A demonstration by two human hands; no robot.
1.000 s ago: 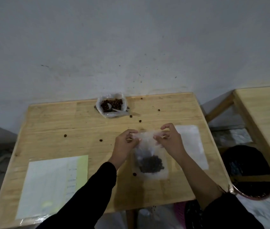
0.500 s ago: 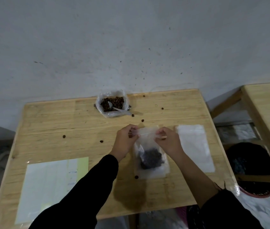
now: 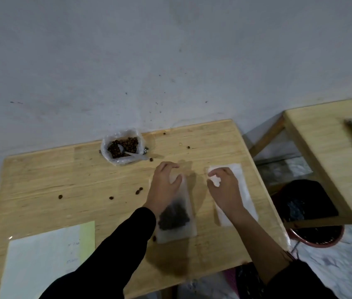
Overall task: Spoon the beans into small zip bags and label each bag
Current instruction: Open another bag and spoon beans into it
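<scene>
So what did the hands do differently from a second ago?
Both hands let go of the top of the bean bag, which now lies flat on the table. The left hand rests over the bag's upper part, and the right hand moved right onto the empty bags. The tub of beans, its spoon and the label sheet stayed put.

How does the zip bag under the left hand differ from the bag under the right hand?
The filled zip bag holds a dark heap of beans at its near end; the empty zip bag looks flat and plain white. The filled one lies nearer the table's middle under the left hand, the empty one toward the right edge under the right hand. Both lie lengthwise on the wooden table.
</scene>
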